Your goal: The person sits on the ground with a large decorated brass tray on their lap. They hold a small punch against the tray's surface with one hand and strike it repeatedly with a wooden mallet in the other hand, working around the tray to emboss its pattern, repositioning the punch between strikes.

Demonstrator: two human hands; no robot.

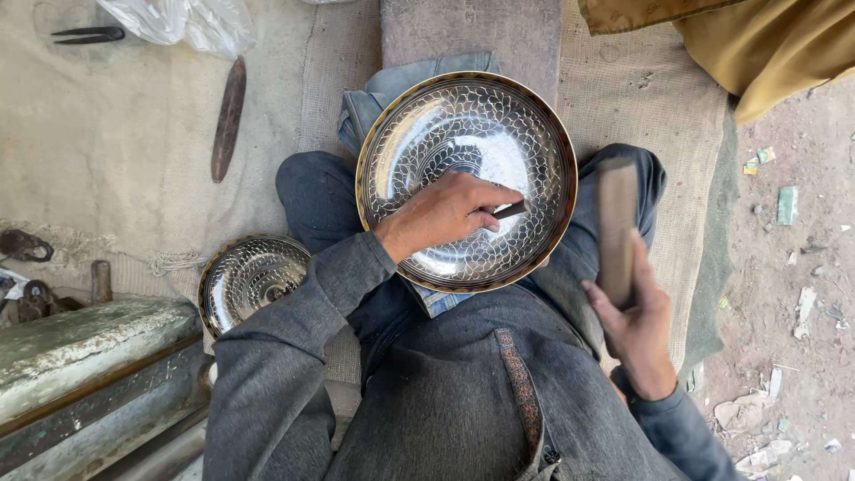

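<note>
While resting on the lap, tilted against folded denim: large engraved metal plate (466, 178), gold-rimmed. Pressing a thin dark chisel (509, 210) to the plate's centre, left hand (445, 214), fingers clamped around it. Hovering just right of the plate, right hand (637, 325), fingers wrapped on a wooden block (616, 227). Lying lower left of the plate, smaller engraved plate (252, 278); farther upper left, dark shears (87, 35).

A large metal bowl (467, 181) rested on the person's lap, with the left hand (445, 214) lying inside it and the right hand (637, 325) raised just to its right. A smaller bowl (249, 278) sat on the mat (107, 160) to the left. Farther back on the mat lay a flat tool (228, 118) and shears (87, 35).
</note>
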